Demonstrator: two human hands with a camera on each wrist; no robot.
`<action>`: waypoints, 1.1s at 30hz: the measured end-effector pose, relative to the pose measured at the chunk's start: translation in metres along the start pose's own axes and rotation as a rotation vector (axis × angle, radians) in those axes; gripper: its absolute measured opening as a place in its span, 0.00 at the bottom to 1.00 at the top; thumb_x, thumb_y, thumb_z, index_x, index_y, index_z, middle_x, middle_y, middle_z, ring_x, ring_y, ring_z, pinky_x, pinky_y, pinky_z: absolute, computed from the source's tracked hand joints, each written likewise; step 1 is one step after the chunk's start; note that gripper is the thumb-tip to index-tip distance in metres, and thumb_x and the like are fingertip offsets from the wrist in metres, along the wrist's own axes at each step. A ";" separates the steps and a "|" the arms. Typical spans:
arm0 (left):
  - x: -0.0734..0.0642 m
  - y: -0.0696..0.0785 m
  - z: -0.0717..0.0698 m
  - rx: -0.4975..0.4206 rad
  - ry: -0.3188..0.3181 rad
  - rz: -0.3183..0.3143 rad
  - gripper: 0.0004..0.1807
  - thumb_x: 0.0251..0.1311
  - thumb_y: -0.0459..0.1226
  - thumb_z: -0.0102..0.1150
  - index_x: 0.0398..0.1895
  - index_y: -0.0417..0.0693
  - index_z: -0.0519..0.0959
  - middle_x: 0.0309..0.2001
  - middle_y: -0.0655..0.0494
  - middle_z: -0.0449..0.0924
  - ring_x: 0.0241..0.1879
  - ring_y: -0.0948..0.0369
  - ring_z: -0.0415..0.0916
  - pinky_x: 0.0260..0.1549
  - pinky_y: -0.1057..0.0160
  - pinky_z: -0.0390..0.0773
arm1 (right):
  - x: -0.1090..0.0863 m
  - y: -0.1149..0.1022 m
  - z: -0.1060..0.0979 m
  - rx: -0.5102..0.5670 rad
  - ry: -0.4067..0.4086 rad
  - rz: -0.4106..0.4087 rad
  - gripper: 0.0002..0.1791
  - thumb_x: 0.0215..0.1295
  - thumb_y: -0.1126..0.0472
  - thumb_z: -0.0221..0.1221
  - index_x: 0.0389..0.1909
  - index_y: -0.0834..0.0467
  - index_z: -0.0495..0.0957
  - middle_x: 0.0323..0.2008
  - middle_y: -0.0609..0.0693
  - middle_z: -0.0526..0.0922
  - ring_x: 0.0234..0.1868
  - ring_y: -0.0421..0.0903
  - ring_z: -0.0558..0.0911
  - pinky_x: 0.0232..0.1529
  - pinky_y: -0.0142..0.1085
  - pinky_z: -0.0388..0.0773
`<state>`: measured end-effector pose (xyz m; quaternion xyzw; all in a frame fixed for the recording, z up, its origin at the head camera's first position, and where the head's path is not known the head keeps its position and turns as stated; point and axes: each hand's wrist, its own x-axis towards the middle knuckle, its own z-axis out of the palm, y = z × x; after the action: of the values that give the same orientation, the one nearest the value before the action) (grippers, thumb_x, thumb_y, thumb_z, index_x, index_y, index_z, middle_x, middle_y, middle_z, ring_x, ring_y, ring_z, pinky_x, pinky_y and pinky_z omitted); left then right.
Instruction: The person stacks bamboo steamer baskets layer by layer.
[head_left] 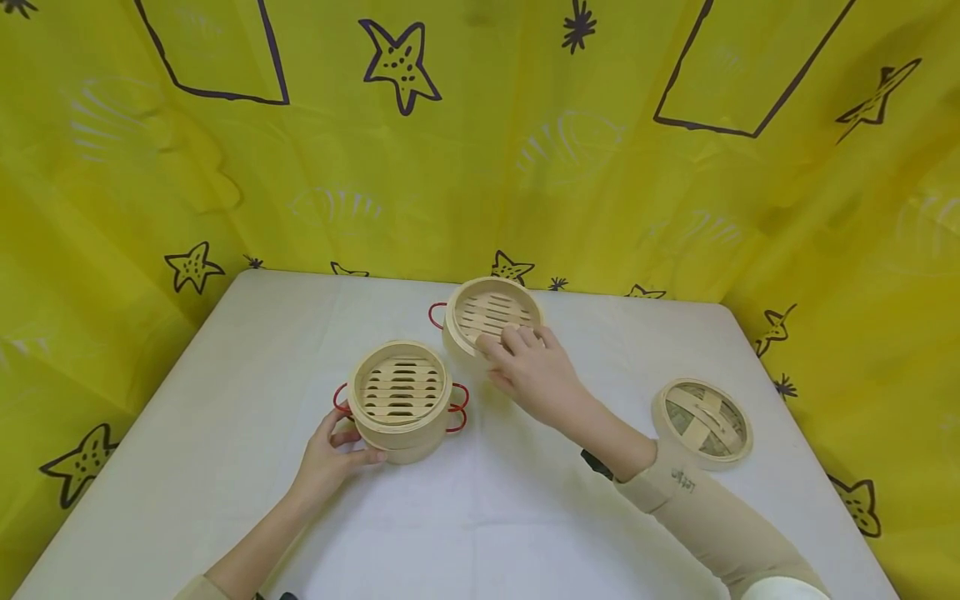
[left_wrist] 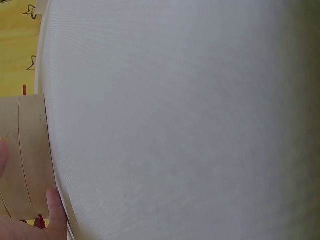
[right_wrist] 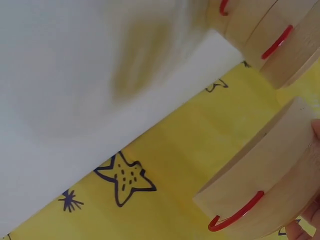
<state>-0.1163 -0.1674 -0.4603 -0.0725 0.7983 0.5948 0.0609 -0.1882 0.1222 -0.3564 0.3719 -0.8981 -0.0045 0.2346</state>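
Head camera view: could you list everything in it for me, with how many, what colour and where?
Stacked steamer baskets: at least 2, pale tan with red handles, on the table left of centre.
Separate steamer basket: 1, pale tan, red handle showing, behind and right of the stack.
Lid: 1, pale tan, right side of the table.
Table: 1, white, beneath these things.
Backdrop: 1, yellow with dark starfish drawings, behind and beside the table.
Dark item: 1, black, by the right cuff.
Sleeves: 2, beige, lower edge.
Left hand: 1, bare, gripping the stack's left side.
Right hand: 1, bare, holding the separate basket's near rim.
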 end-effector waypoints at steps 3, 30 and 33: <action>-0.001 0.001 -0.001 0.005 0.000 -0.003 0.48 0.40 0.37 0.73 0.65 0.49 0.57 0.59 0.47 0.63 0.52 0.51 0.68 0.39 0.66 0.72 | 0.002 -0.006 -0.002 0.012 -0.018 -0.011 0.18 0.58 0.56 0.60 0.47 0.49 0.66 0.30 0.47 0.64 0.37 0.47 0.68 0.43 0.41 0.62; -0.001 0.002 0.000 0.024 0.018 -0.007 0.47 0.38 0.37 0.74 0.64 0.49 0.59 0.59 0.47 0.63 0.51 0.51 0.69 0.39 0.64 0.72 | 0.019 -0.062 -0.003 0.064 0.036 -0.163 0.20 0.57 0.55 0.59 0.51 0.48 0.67 0.33 0.45 0.68 0.38 0.44 0.70 0.43 0.38 0.64; 0.000 0.001 0.000 0.035 0.022 -0.017 0.47 0.38 0.38 0.74 0.64 0.49 0.59 0.58 0.46 0.65 0.51 0.50 0.69 0.40 0.64 0.71 | 0.022 -0.066 -0.002 0.069 0.040 -0.171 0.20 0.57 0.54 0.59 0.51 0.48 0.67 0.33 0.44 0.68 0.39 0.44 0.70 0.43 0.38 0.64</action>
<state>-0.1162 -0.1673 -0.4588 -0.0847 0.8085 0.5794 0.0583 -0.1565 0.0597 -0.3571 0.4553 -0.8578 0.0140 0.2381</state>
